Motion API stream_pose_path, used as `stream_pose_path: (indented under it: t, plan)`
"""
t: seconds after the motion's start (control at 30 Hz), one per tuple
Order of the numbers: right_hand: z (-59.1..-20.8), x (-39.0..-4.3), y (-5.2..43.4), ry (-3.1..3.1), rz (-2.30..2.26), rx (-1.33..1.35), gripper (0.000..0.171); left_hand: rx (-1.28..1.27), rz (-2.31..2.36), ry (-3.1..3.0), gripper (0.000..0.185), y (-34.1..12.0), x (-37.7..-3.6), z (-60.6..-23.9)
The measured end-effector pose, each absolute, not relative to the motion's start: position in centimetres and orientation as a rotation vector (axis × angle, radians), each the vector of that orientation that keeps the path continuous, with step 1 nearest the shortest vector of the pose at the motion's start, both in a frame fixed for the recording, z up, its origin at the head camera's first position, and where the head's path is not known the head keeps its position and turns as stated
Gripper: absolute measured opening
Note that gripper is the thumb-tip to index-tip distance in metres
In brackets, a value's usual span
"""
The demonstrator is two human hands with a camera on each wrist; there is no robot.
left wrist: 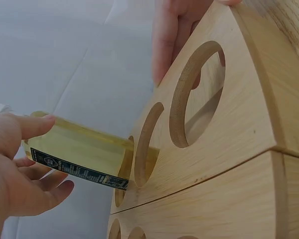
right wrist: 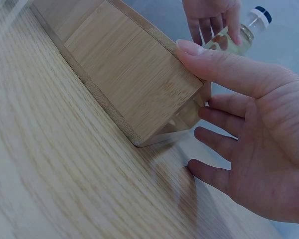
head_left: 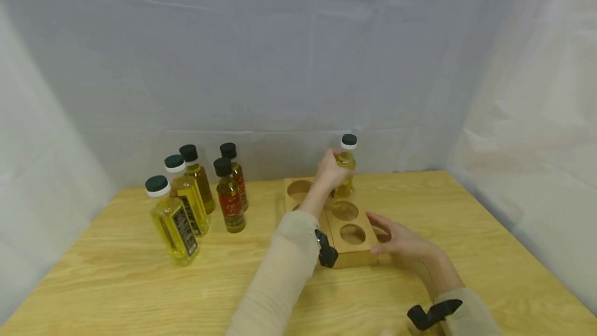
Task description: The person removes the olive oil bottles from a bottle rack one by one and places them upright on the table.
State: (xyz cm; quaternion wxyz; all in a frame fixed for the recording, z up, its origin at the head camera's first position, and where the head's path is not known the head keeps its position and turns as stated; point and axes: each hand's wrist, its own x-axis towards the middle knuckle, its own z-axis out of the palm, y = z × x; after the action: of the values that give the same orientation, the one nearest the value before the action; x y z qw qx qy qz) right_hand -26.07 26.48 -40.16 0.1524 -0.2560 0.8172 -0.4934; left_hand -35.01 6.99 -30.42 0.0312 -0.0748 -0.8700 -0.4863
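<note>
My left hand [head_left: 332, 172] grips a bottle of yellow oil [head_left: 346, 161] with a dark green and white cap. The bottle's lower end is in the far right hole of a wooden bottle rack [head_left: 356, 259] with round openings. In the left wrist view the oil bottle [left wrist: 84, 144] shows a dark label, with thumb and fingers on either side. My right hand [head_left: 406, 240] holds the rack's near right corner. The right wrist view shows the right thumb [right wrist: 214, 62] on the top edge and the other fingers spread along the rack's open side.
Two more yellow oil bottles [head_left: 173, 227] with green and white caps stand at the left. Beside them are darker bottles with black caps, two with red labels [head_left: 230, 204]. White sheeting [head_left: 298, 66] hangs behind and at both sides of the wooden table [head_left: 140, 294].
</note>
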Motion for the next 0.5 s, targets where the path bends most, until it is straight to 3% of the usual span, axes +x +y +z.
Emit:
stream_pose_path:
  t: [0.5]
  plan:
    - [-40.1, -26.0, 26.6, 2.345, -1.415, -0.719, 0.091, -0.194, -1.624, -2.468, 0.055, 5.5, -34.9, -30.8]
